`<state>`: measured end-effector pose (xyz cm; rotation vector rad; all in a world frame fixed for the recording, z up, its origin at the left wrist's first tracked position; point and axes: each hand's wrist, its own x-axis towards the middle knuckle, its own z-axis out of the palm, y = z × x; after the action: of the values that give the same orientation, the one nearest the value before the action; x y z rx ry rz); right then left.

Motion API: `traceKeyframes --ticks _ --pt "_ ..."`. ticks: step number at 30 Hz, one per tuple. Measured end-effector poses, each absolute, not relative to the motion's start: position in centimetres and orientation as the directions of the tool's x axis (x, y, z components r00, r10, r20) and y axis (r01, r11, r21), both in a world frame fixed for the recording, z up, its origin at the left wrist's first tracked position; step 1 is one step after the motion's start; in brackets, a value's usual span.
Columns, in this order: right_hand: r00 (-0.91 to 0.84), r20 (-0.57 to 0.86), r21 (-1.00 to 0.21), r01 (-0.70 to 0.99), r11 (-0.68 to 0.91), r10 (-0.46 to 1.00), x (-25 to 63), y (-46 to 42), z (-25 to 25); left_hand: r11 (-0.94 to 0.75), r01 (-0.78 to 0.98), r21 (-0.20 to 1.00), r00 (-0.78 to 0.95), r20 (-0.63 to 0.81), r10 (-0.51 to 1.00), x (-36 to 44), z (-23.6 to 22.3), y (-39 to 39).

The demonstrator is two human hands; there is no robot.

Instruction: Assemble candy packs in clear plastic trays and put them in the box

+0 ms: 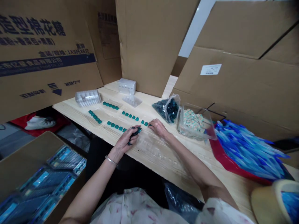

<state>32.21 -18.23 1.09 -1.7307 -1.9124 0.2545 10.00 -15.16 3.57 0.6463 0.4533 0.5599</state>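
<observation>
My left hand (127, 137) is closed around several small dark green pieces (138, 130), which show between the thumb and fingers. To its right, my right hand (159, 127) rests low over the table with the fingertips pinched on a green piece (149, 125) at the end of a row. Beside it lie two more square green pieces (144, 123). Other short rows of the same squares run across the table: one row (130, 115) behind my hands, one row (116, 126) near my left hand, one row (110, 105) farther back and a slanted row (95, 116) at the left.
A clear bag of dark green pieces (171, 109) stands behind my right hand, beside a clear tub (207, 132) of small patterned bits. Blue plastic pieces (247, 149) fill a red tray (224, 161). Clear plastic trays (88, 98) are stacked at the back left. Cardboard (154, 46) walls the table.
</observation>
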Motion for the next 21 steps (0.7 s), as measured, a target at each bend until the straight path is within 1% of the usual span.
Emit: traceKeyframes --ticks 2,4,5,7,8,9,13,15,17,21 --pt "0.094 0.275 -0.663 0.739 0.117 0.957 31.3 -18.9 1.9 0.655 -0.342 0.673 0.761 -0.210 0.614 10.2 3.8 -15.2" --pt "0.186 0.184 -0.870 0.488 0.072 0.965 30.0 -19.7 3.0 0.629 -0.338 0.700 0.756 -0.197 0.625 10.4 3.9 -15.2" --pt "0.182 0.121 -0.939 0.339 0.053 0.976 29.3 -20.0 3.6 0.608 -0.335 0.720 0.750 -0.187 0.635 10.6 3.9 -15.3" --pt "0.113 0.042 -0.995 0.100 0.031 0.993 28.0 -20.5 4.7 0.556 -0.329 0.763 0.731 -0.167 0.662 10.9 4.0 -15.4" --pt "0.093 0.033 -0.999 0.033 0.030 0.995 27.5 -20.7 5.1 0.528 -0.325 0.784 0.719 -0.157 0.677 11.1 4.0 -15.5" --pt "0.101 0.030 -1.000 -0.004 0.031 0.994 27.2 -20.8 5.3 0.501 -0.322 0.803 0.707 -0.148 0.691 11.4 4.0 -15.6" --pt "0.214 0.019 -0.997 -0.070 0.035 0.977 27.2 -21.0 5.3 0.391 -0.293 0.872 0.660 -0.111 0.743 12.3 3.9 -16.0" --pt "0.225 0.018 -0.996 -0.084 0.037 0.974 27.5 -21.0 4.9 0.326 -0.270 0.906 0.627 -0.091 0.774 12.6 3.7 -16.1" --pt "0.221 0.032 -0.996 -0.069 0.048 0.975 27.6 -21.0 4.7 0.285 -0.252 0.925 0.600 -0.082 0.796 12.9 3.5 -16.1" --pt "0.245 0.095 -0.995 0.022 0.093 0.965 27.6 -21.0 4.8 0.279 -0.248 0.928 0.605 -0.076 0.792 13.2 3.1 -16.1"
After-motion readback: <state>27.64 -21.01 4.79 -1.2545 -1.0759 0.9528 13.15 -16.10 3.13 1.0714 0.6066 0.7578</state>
